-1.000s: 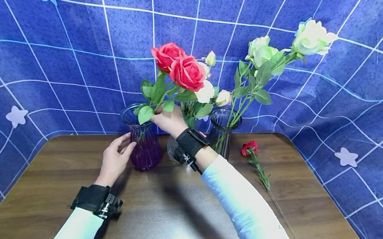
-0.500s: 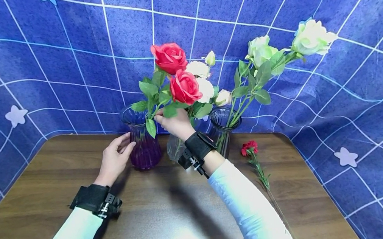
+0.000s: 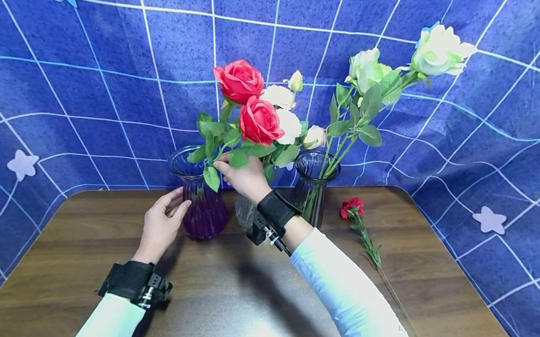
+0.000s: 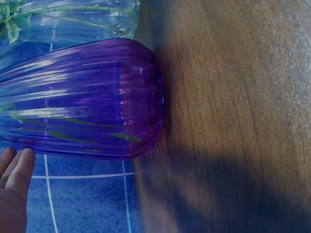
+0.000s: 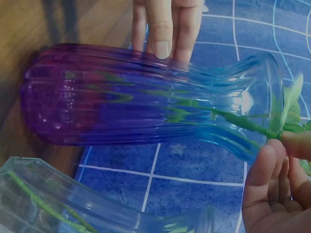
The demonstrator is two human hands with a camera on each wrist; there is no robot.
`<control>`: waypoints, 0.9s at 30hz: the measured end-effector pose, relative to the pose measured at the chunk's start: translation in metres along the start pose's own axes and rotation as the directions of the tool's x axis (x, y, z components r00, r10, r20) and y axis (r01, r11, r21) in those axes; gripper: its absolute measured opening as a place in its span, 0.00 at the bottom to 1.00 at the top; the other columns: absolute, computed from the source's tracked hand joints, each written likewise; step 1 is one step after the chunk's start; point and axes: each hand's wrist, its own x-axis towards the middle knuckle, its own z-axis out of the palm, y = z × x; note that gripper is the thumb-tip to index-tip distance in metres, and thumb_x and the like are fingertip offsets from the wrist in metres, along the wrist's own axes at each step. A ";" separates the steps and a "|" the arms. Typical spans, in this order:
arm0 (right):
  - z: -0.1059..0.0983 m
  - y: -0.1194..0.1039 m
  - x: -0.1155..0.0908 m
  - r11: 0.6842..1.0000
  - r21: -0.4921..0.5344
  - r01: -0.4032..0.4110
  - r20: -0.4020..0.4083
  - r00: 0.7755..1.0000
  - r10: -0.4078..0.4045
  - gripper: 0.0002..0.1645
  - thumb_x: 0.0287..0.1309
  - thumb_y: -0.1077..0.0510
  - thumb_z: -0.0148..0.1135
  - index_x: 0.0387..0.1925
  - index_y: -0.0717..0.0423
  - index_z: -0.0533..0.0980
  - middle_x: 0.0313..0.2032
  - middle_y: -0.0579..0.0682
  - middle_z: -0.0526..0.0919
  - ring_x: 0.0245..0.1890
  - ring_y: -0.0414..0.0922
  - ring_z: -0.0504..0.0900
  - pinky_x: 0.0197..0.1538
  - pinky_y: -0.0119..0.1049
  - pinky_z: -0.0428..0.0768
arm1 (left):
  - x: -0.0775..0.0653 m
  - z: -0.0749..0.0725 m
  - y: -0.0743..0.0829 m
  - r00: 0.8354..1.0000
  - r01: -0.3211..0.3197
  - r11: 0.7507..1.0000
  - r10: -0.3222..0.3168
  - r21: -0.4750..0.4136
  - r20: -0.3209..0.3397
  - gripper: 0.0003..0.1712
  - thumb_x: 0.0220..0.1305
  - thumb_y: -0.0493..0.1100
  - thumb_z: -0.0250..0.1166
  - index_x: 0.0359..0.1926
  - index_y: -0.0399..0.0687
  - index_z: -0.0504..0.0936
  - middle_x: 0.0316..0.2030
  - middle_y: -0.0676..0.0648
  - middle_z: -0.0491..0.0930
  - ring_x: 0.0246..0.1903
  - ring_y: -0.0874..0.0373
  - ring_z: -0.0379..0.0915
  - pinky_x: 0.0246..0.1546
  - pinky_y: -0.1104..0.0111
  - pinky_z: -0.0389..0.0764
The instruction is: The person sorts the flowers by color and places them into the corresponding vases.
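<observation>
Two red roses (image 3: 260,120) lean over the mouth of a blue-to-purple ribbed glass vase (image 3: 204,209). My right hand (image 3: 247,178) pinches their green stem (image 5: 243,121) just at the vase's rim; the stem's lower part is inside the vase, seen through the glass in the right wrist view. At the vase's left side my left hand (image 3: 161,223) rests its fingertips and thumb against the glass, fingers fairly straight. Its fingers (image 4: 22,172) show beside the vase wall in the left wrist view. Leaves (image 3: 212,178) hang over the rim.
Behind my right hand a clear vase (image 5: 160,204) holds white flowers (image 3: 289,126). Right of it, a grey glass vase (image 3: 310,202) holds greenish-white roses (image 3: 440,52). A red carnation (image 3: 352,208) lies on the wooden table (image 3: 205,313). A blue curtain stands behind.
My right hand has shifted slightly right and down from a second ago, and the roses have turned, the front one lower. The left hand and the purple vase stay in place.
</observation>
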 end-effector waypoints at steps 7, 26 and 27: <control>0.005 0.001 0.000 0.998 0.061 0.021 -0.070 0.997 -0.017 0.10 0.58 0.57 0.61 0.36 0.60 0.83 0.28 0.63 0.84 0.27 0.54 0.83 0.23 0.22 0.73 | 0.000 0.000 0.000 1.000 -0.005 1.000 0.005 -0.021 -0.007 0.22 0.62 0.38 0.62 0.56 0.34 0.74 0.53 0.34 0.77 0.42 0.83 0.69 0.43 0.91 0.72; 0.014 0.005 0.006 0.945 0.325 -0.025 -0.197 0.976 0.093 0.08 0.54 0.61 0.65 0.34 0.64 0.82 0.27 0.64 0.84 0.16 0.41 0.78 0.31 0.45 0.85 | 0.000 0.001 0.003 1.000 0.011 1.000 -0.011 -0.008 -0.001 0.22 0.62 0.37 0.62 0.57 0.34 0.74 0.52 0.34 0.77 0.47 0.59 0.77 0.44 0.90 0.73; 0.014 0.006 0.006 0.942 0.334 -0.025 -0.195 0.976 0.095 0.08 0.54 0.61 0.65 0.34 0.64 0.82 0.28 0.64 0.84 0.16 0.38 0.76 0.33 0.47 0.85 | 0.000 0.001 0.004 1.000 0.013 1.000 -0.013 -0.010 0.000 0.22 0.62 0.37 0.62 0.57 0.34 0.74 0.53 0.34 0.77 0.48 0.54 0.77 0.44 0.90 0.73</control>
